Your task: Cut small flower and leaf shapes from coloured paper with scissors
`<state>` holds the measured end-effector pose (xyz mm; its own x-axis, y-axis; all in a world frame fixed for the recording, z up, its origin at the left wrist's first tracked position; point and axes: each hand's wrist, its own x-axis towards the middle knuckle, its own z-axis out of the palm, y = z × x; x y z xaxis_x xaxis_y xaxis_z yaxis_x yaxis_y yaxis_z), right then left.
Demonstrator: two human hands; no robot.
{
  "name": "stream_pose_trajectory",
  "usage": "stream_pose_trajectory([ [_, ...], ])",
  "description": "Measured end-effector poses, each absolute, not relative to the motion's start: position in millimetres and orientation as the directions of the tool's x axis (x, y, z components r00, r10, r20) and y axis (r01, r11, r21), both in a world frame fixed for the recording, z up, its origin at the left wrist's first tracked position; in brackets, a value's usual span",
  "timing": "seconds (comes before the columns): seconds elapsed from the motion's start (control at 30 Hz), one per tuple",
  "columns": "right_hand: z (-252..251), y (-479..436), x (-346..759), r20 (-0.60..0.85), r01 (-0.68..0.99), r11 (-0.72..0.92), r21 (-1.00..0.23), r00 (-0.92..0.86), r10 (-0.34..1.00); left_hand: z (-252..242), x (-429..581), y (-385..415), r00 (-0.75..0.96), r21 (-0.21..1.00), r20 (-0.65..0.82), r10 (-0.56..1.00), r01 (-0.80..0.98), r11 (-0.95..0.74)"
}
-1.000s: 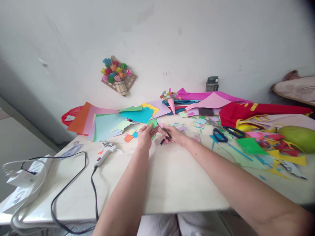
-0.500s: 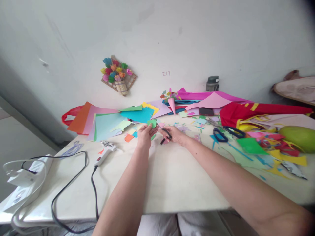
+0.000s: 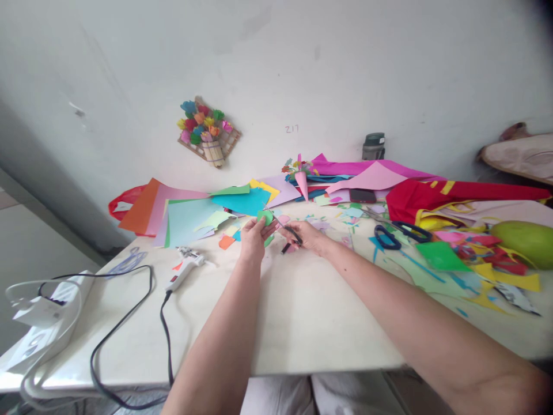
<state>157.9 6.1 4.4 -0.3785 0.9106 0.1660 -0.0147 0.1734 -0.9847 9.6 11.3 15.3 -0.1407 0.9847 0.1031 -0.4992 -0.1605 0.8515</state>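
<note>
My left hand [image 3: 253,238] pinches a small green piece of paper [image 3: 265,217] above the white table [image 3: 298,311]. My right hand [image 3: 307,235] grips black-handled scissors [image 3: 288,229], and their thin blades reach up-left to the green paper's edge. Small paper scraps lie on the table just beyond both hands.
A glue gun [image 3: 185,267] with a black cord [image 3: 125,323] lies at the left, near a white power strip [image 3: 41,323]. Coloured paper sheets [image 3: 190,216] fan out behind. Blue-handled scissors [image 3: 395,235], paper scraps, red fabric [image 3: 453,193] and a green fruit [image 3: 525,242] fill the right side.
The hands and the green paper have risen very slightly. Nothing else has visibly moved.
</note>
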Motion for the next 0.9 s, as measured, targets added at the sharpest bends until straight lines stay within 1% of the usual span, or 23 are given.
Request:
stream_pose_trajectory([
  [0.3, 5.6, 5.2, 157.6, 0.181, -0.024, 0.186, -0.982, -0.384, 0.905, 14.2, 8.0, 12.9, -0.151, 0.858, 0.101, 0.983, -0.487, -0.162],
  [0.9, 11.1, 1.3, 155.7, 0.128, -0.059, 0.114, -0.992, -0.385, 0.914, 14.0, 6.6, 12.9, -0.167, 0.854, 0.099, 0.981, -0.492, -0.17],
])
